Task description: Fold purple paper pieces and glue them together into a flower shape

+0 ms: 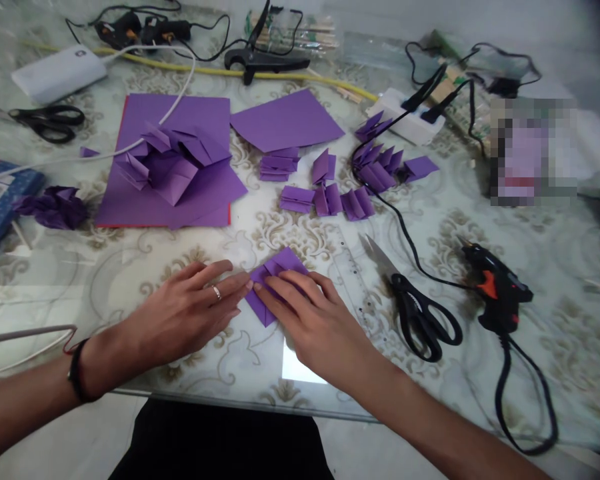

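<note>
A folded purple paper square [289, 257] lies on the glass-topped table, one corner pointing away from me. Crease lines and folded flaps show on its upper face. My right hand [317, 310] rests over its right side, fingers stretched out and pressing it flat. At the paper's left corner, the fingertips of my left hand [193, 303], extended and wearing a ring, touch or nearly touch the edge. Part of the square is hidden beneath my right fingers. Beyond it sit several small folded purple paper pieces [297, 199].
Black-handled scissors [420, 313] and a clear ruler [353, 267] lie right of my hands, with a glue gun [500, 287] farther right. Purple sheets [215, 110] hold folded pieces. Crumpled purple paper [53, 208], more scissors [47, 122], a power strip [405, 117] and cables surround them.
</note>
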Motion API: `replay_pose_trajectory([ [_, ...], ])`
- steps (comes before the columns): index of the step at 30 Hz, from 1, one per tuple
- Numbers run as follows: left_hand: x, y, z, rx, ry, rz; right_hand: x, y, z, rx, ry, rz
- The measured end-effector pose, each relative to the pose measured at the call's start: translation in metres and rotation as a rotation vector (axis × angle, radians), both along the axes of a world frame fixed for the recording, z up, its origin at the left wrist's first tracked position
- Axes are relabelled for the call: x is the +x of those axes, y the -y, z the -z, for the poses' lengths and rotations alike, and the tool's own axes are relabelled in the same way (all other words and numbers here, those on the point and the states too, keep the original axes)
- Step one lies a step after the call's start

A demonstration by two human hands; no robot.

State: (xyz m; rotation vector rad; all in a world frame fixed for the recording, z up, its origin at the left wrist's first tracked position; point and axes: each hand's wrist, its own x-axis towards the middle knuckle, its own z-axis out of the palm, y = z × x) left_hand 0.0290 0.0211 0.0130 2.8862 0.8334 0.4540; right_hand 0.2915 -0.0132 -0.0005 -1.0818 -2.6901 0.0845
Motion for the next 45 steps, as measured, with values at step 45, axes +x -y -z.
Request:
replay_pose_trajectory([
  [45, 0.027, -0.029, -0.012, -0.18, 0.0, 0.09, 0.035, -0.012, -0.009, -0.173, -0.67, 0.386],
])
